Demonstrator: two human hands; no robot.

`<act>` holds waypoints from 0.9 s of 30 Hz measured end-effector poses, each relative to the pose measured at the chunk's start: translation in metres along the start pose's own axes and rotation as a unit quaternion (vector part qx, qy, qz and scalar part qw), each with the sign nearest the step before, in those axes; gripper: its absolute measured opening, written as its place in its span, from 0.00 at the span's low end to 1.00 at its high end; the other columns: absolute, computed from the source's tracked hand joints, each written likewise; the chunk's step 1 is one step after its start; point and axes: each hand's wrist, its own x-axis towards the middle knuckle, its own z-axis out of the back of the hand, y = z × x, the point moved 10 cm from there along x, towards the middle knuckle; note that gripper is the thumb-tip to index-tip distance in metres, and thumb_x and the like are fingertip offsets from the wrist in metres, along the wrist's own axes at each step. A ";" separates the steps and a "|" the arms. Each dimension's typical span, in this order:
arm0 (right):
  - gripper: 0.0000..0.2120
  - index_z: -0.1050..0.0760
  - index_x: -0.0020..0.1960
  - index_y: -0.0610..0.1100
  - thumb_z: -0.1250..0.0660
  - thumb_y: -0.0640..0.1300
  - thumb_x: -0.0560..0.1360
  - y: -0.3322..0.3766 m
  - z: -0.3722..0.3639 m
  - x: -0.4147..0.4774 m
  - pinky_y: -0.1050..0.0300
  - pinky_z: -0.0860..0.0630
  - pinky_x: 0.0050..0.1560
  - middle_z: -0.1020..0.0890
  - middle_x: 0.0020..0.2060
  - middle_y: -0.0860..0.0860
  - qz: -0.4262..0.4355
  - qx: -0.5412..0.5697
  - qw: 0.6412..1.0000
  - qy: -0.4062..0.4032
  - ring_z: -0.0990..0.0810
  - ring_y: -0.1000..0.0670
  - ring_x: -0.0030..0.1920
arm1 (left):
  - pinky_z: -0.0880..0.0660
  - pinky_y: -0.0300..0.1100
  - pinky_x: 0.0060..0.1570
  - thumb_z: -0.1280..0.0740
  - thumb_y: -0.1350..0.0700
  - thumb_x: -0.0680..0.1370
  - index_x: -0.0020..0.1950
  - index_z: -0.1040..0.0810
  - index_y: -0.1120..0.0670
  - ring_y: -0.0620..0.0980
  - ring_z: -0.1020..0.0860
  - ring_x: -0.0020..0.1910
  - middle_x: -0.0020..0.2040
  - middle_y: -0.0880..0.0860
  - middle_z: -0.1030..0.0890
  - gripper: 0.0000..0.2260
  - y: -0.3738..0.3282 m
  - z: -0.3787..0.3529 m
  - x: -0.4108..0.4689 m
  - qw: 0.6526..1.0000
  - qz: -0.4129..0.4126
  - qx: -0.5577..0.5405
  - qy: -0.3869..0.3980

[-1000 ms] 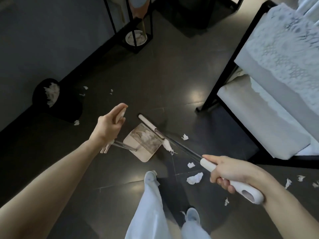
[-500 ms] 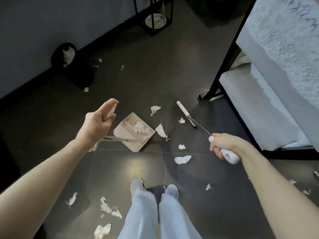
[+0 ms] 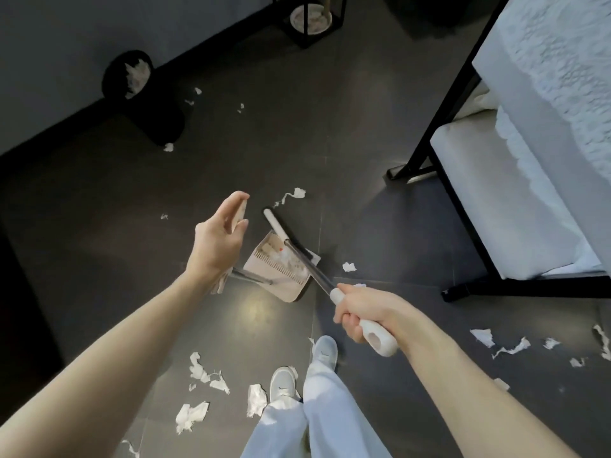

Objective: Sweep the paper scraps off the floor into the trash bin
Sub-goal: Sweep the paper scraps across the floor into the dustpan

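My left hand grips the top of the dustpan's upright handle, and the beige dustpan rests on the dark floor with white scraps inside. My right hand grips the white handle of the broom, whose head lies across the dustpan's mouth. White paper scraps lie by my feet at the bottom left, several more at the right, one scrap beside the pan. The black trash bin stands against the wall at the upper left, with white paper in it.
A black-framed bed with white bedding fills the right side. A black metal stand holding a round dish sits at the top. My legs and white shoes are at the bottom middle. Small scraps lie near the bin.
The broom head has swung left from the open floor onto the dustpan's mouth. My right hand moved left and down. The view has shifted, showing more scraps by my feet.
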 end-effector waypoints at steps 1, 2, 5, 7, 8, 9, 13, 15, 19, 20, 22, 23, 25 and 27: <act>0.25 0.36 0.71 0.50 0.44 0.33 0.78 0.001 0.000 -0.007 0.68 0.39 0.18 0.34 0.25 0.51 -0.004 0.010 1.000 0.003 0.38 0.57 0.21 | 0.23 0.51 0.56 0.36 0.58 0.80 0.66 0.29 0.40 0.54 0.20 0.51 0.56 0.53 0.19 0.18 -0.001 -0.001 0.002 1.000 0.010 -0.005 -0.005; 0.25 0.35 0.69 0.52 0.44 0.31 0.77 0.003 0.003 -0.013 0.68 0.40 0.17 0.34 0.23 0.51 -0.003 0.016 1.000 0.009 0.38 0.57 0.20 | 0.24 0.54 0.57 0.37 0.58 0.80 0.67 0.29 0.40 0.56 0.20 0.52 0.57 0.53 0.19 0.18 0.000 0.002 0.004 1.000 0.021 -0.008 -0.012; 0.23 0.33 0.64 0.54 0.43 0.31 0.77 0.016 0.019 -0.036 0.69 0.41 0.16 0.34 0.21 0.51 -0.006 0.027 1.000 0.012 0.38 0.58 0.18 | 0.21 0.47 0.40 0.37 0.57 0.80 0.63 0.29 0.35 0.46 0.23 0.31 0.42 0.45 0.21 0.18 0.010 0.018 0.008 0.999 0.037 -0.014 -0.033; 0.23 0.34 0.63 0.55 0.42 0.31 0.77 0.027 0.032 -0.045 0.69 0.39 0.16 0.32 0.20 0.52 0.008 0.003 1.000 -0.013 0.36 0.58 0.18 | 0.23 0.44 0.33 0.38 0.56 0.81 0.60 0.30 0.33 0.48 0.27 0.30 0.41 0.47 0.23 0.17 0.016 0.027 0.007 0.998 0.047 -0.010 -0.047; 0.25 0.35 0.65 0.56 0.42 0.31 0.76 0.035 0.036 -0.047 0.68 0.39 0.17 0.31 0.19 0.52 0.020 -0.014 0.999 -0.026 0.36 0.58 0.18 | 0.24 0.44 0.32 0.38 0.56 0.81 0.60 0.30 0.33 0.50 0.27 0.31 0.42 0.49 0.23 0.17 0.019 0.030 0.006 0.997 0.054 -0.010 -0.053; 0.27 0.37 0.68 0.57 0.42 0.31 0.76 0.043 0.039 -0.047 0.68 0.38 0.17 0.29 0.19 0.51 0.032 -0.026 0.998 -0.040 0.35 0.57 0.18 | 0.24 0.44 0.32 0.38 0.56 0.81 0.60 0.31 0.33 0.50 0.27 0.31 0.42 0.50 0.23 0.16 0.021 0.032 0.006 0.996 0.060 -0.011 -0.060; 0.29 0.39 0.74 0.49 0.43 0.30 0.76 0.085 0.053 -0.030 0.69 0.38 0.19 0.29 0.23 0.49 0.064 -0.064 0.993 -0.081 0.34 0.58 0.18 | 0.26 0.43 0.33 0.39 0.56 0.81 0.61 0.31 0.34 0.47 0.27 0.27 0.44 0.51 0.22 0.16 0.025 0.038 0.004 0.993 0.074 -0.008 -0.089; 0.30 0.40 0.74 0.50 0.43 0.31 0.76 0.110 0.060 -0.011 0.68 0.37 0.18 0.29 0.24 0.49 0.077 -0.085 0.989 -0.092 0.34 0.58 0.18 | 0.28 0.41 0.32 0.39 0.57 0.81 0.60 0.31 0.35 0.44 0.29 0.24 0.45 0.50 0.22 0.16 0.028 0.042 0.003 0.991 0.081 -0.004 -0.104; 0.27 0.38 0.71 0.52 0.43 0.32 0.76 0.142 0.063 0.040 0.66 0.36 0.20 0.30 0.19 0.51 0.065 -0.129 0.986 -0.087 0.34 0.56 0.19 | 0.29 0.39 0.31 0.38 0.57 0.81 0.61 0.30 0.36 0.42 0.29 0.25 0.46 0.54 0.22 0.16 0.038 0.047 0.008 0.988 0.097 -0.011 -0.119; 0.25 0.38 0.69 0.53 0.44 0.33 0.77 0.143 0.061 0.053 0.66 0.36 0.20 0.30 0.19 0.51 0.049 -0.137 0.986 -0.079 0.34 0.56 0.19 | 0.29 0.39 0.32 0.38 0.57 0.81 0.62 0.30 0.36 0.44 0.28 0.29 0.47 0.54 0.22 0.16 0.039 0.048 0.011 0.988 0.097 -0.014 -0.119; 0.20 0.35 0.66 0.48 0.43 0.34 0.77 0.133 0.049 0.075 0.65 0.36 0.22 0.32 0.19 0.50 0.005 -0.155 0.986 -0.053 0.35 0.55 0.19 | 0.29 0.37 0.29 0.38 0.57 0.81 0.62 0.30 0.35 0.47 0.27 0.34 0.47 0.54 0.22 0.17 0.040 0.048 0.019 0.988 0.096 -0.017 -0.119; 0.20 0.34 0.65 0.48 0.43 0.34 0.76 0.128 0.043 0.083 0.65 0.36 0.23 0.32 0.19 0.50 -0.012 -0.161 0.986 -0.047 0.35 0.55 0.18 | 0.29 0.35 0.26 0.38 0.57 0.81 0.61 0.30 0.35 0.44 0.26 0.31 0.45 0.54 0.22 0.17 0.040 0.049 0.023 0.988 0.095 -0.017 -0.122; 0.28 0.38 0.70 0.56 0.42 0.34 0.75 0.119 0.033 0.096 0.66 0.35 0.24 0.32 0.19 0.51 -0.022 -0.180 0.982 -0.057 0.36 0.55 0.18 | 0.30 0.35 0.21 0.38 0.58 0.81 0.60 0.29 0.34 0.41 0.28 0.23 0.42 0.51 0.22 0.17 0.040 0.054 0.029 0.987 0.093 -0.014 -0.129; 0.34 0.42 0.73 0.60 0.42 0.34 0.73 0.108 0.022 0.100 0.65 0.27 0.33 0.29 0.22 0.50 -0.021 -0.215 0.975 -0.056 0.33 0.54 0.21 | 0.30 0.36 0.19 0.37 0.58 0.80 0.57 0.28 0.34 0.41 0.31 0.20 0.38 0.51 0.23 0.17 0.043 0.062 0.033 0.985 0.098 -0.016 -0.139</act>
